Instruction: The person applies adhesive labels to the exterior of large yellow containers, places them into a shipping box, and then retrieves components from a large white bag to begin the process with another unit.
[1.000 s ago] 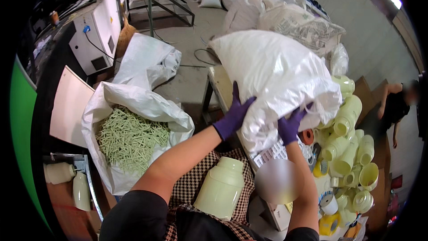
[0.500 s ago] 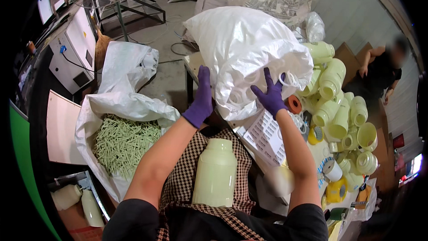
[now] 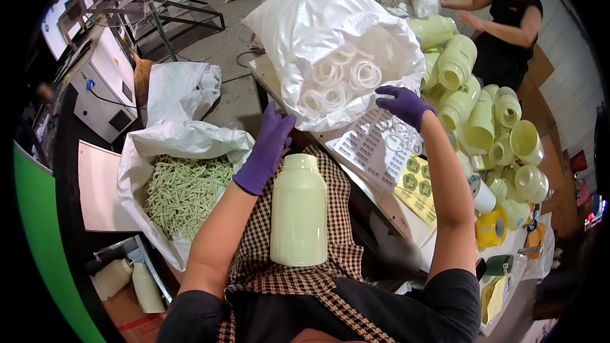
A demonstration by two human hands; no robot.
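Observation:
A large white woven bag [image 3: 305, 28] lies with its mouth facing me, and several translucent white plastic rings [image 3: 329, 73] show inside. My left hand [image 3: 267, 149], in a purple glove, is at the bag's lower left edge, fingers stretched out and holding nothing. Beside the lower right rim of the mouth is my right hand [image 3: 408, 107], also gloved in purple. Its fingers point left and are slightly bent, with nothing seen in them. Across my lap, on a checked apron [image 3: 248, 254], rests a pale green bottle-shaped plastic shell [image 3: 298, 216], neck away from me.
Left, an open white sack [image 3: 136, 171] holds many thin pale green sticks [image 3: 184, 194]. Right, pale green shells [image 3: 480, 128] are piled on a table with label sheets [image 3: 368, 146], yellow stickers [image 3: 416, 184] and loose rings [image 3: 401, 136]. Another person [image 3: 511, 25] stands beyond the pile.
My right hand has come out of the bag's mouth to its rim. My left hand has lowered. The bag's mouth has opened, exposing the rings. The other person has moved towards the back, arms extended.

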